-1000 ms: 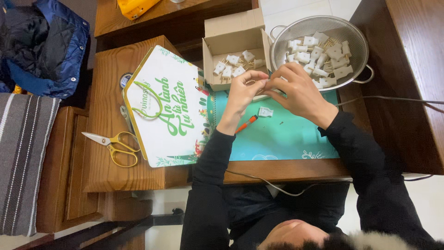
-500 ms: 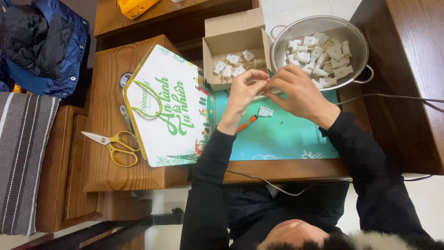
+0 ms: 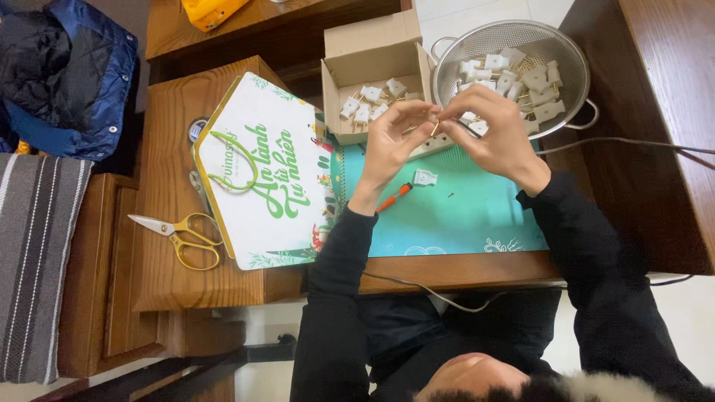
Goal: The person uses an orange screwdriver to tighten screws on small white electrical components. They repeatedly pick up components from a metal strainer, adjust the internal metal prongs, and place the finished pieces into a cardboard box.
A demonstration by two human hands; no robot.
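Our left hand (image 3: 395, 141) and right hand (image 3: 495, 126) meet above the teal mat (image 3: 462, 216), fingertips pinched together on a small brass pin (image 3: 435, 128). One white plug shell (image 3: 424, 177) lies on the mat just below our hands, beside an orange-handled screwdriver (image 3: 393, 198). More white plug parts fill the cardboard box (image 3: 372, 56) and the metal colander (image 3: 514, 45) behind. Yellow-handled scissors (image 3: 175, 234) rest well apart on the wooden counter (image 3: 167, 149).

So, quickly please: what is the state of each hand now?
Left hand: fingers pinched on a thin brass-coloured metal pin.
Right hand: fingertips closed at the same pin.
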